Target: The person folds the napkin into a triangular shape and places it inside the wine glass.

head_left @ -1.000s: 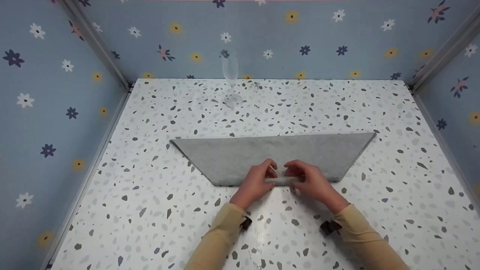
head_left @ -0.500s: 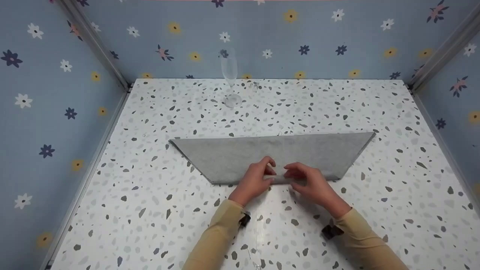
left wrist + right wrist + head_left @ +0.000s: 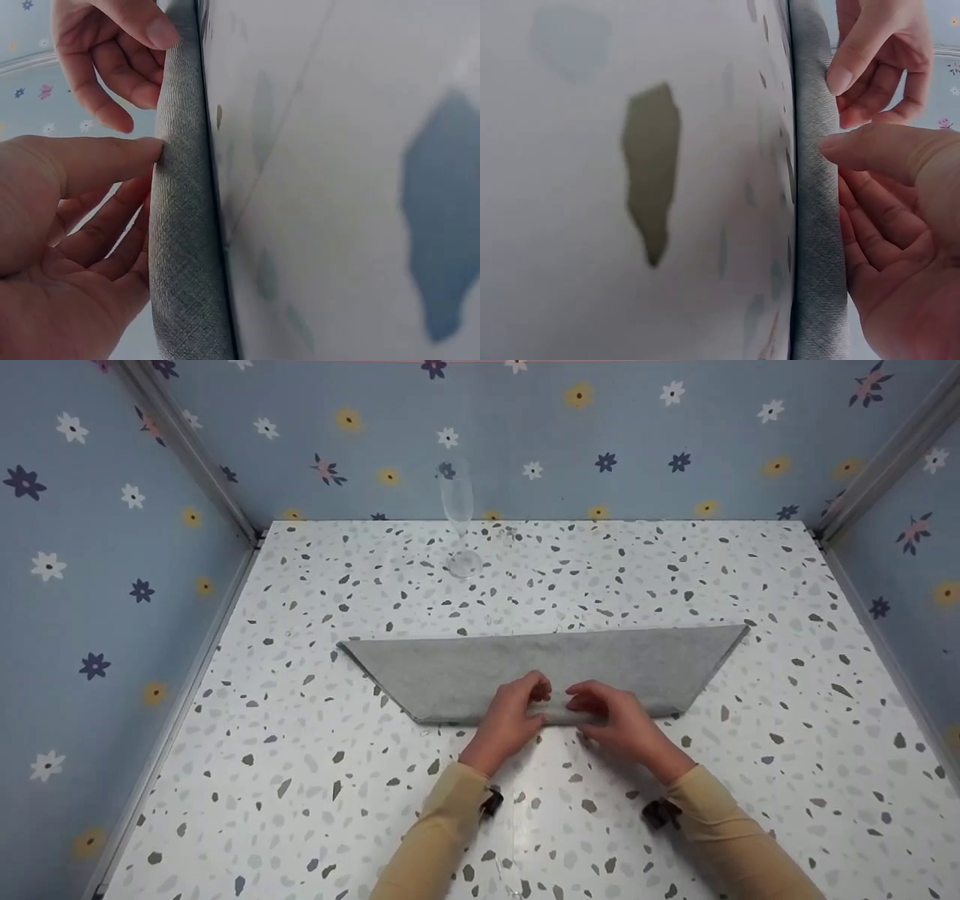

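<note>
The grey woven cloth, a flat trapezoid of fabric (image 3: 547, 651), lies on the white speckled bench (image 3: 300, 780), directly under and ahead of the fingers, with its long straight side farthest from them. Its shorter near edge is turned up into a narrow, rounded roll (image 3: 184, 240), and this is where both hands work.

The left hand (image 3: 514, 716) and the right hand (image 3: 619, 720) sit side by side with a small gap between them. On each, the fingers are part-curled behind the roll and the thumb tip touches its near side, so the roll is lightly held between them.

As a judgement, the work looks early on: the sloping sides are shaped and the first narrow strip is rolled, while the broad stretch beyond the fingers lies flat and unrolled.

The only container is the clear stemmed glass flute (image 3: 457, 501), upright on the bench, well beyond the fingers and a little to their left, apart from the cloth. Nothing shows inside it, though it is so faint against the patterned wall (image 3: 660, 427) that a little clear liquid cannot be ruled out.
</note>
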The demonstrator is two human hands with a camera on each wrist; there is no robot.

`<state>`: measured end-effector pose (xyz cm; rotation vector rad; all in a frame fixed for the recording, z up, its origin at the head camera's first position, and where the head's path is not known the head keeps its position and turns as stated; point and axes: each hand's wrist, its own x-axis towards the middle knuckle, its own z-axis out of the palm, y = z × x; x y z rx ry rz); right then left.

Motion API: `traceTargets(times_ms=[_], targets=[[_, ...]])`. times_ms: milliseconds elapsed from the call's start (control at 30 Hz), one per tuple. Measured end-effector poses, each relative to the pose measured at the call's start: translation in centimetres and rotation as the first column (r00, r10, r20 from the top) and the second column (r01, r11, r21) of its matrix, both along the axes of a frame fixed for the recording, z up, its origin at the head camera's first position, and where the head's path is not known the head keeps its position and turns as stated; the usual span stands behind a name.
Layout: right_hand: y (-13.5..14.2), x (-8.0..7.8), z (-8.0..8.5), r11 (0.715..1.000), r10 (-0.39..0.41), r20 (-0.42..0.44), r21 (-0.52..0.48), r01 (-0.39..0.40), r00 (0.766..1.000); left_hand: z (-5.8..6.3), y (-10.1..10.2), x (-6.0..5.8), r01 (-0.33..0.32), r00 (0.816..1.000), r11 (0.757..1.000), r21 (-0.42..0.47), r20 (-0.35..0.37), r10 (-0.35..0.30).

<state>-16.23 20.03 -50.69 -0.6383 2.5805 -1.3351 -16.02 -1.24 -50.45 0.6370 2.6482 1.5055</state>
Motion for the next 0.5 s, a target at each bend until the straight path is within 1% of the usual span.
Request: traceTargets(times_ms=[133, 300, 500], targets=[[-0.1, -0.5, -0.3, 1.0, -0.002, 0.009, 0.007, 0.002, 1.0, 0.0, 0.1, 0.2, 0.016, 1.0, 1.0, 0.004, -0.013, -0.016], [-0.2, -1.0, -0.4, 1.0, 0.005, 0.019, -0.002, -0.005, 1.0, -0.1, 0.1, 0.3, 0.016, 1.0, 1.0, -0.001, 0.011, -0.016], [-0.2, -1.2, -0.2, 1.0, 0.019, 0.045, -0.001, -0.019, 0.999, -0.1, -0.1, 0.4, 0.011, 0.999, 1.0, -0.012, 0.053, -0.01]])
